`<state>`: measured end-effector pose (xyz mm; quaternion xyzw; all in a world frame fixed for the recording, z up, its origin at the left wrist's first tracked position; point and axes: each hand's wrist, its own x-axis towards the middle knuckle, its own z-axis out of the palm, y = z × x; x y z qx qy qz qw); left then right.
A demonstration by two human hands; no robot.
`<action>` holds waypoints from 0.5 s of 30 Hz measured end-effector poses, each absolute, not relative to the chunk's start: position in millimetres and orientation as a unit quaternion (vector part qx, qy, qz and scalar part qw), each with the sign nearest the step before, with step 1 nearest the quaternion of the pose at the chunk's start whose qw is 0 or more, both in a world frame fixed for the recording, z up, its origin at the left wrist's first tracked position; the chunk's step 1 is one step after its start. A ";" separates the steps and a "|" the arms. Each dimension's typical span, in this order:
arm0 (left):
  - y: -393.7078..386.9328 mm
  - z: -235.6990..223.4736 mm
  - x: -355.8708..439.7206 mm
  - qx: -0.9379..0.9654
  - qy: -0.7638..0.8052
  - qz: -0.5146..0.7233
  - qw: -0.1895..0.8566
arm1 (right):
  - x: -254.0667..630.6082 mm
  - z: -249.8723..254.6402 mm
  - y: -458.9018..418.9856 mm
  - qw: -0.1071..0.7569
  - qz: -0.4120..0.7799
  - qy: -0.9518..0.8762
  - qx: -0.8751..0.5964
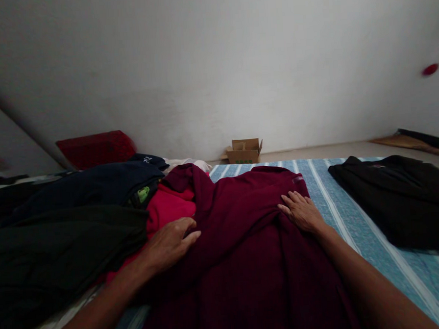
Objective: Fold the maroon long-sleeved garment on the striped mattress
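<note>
A dark maroon garment (245,241) lies spread in front of me on a blue striped bed sheet (401,268). My left hand (170,243) rests on the garment's left edge with fingers curled loosely on the cloth, beside a bright red garment (172,201). My right hand (301,210) lies flat, fingers apart, on the maroon cloth near its upper right. Neither hand lifts anything.
A pile of black and navy clothes (78,211) lies at the left. A folded black garment (397,194) sits on the sheet at the right. A red cushion (95,149) and a small cardboard box (244,151) stand by the white wall.
</note>
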<state>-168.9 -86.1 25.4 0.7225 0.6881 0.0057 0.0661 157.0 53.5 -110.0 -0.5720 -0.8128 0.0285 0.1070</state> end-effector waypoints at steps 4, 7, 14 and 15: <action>-63.5 6.9 -175.3 0.714 0.694 -0.076 0.053 | 157.1 -111.0 54.4 0.106 0.031 -0.813 -0.572; -62.2 1.8 -175.1 0.703 0.700 -0.114 0.054 | 157.5 -111.8 56.2 0.101 0.038 -0.811 -0.575; -73.3 17.7 -180.1 0.683 0.714 -0.130 0.084 | 157.6 -111.9 57.1 0.106 0.041 -0.811 -0.574; -73.7 24.2 -184.3 0.685 0.711 -0.124 0.097 | 157.4 -111.3 56.9 0.104 0.043 -0.810 -0.576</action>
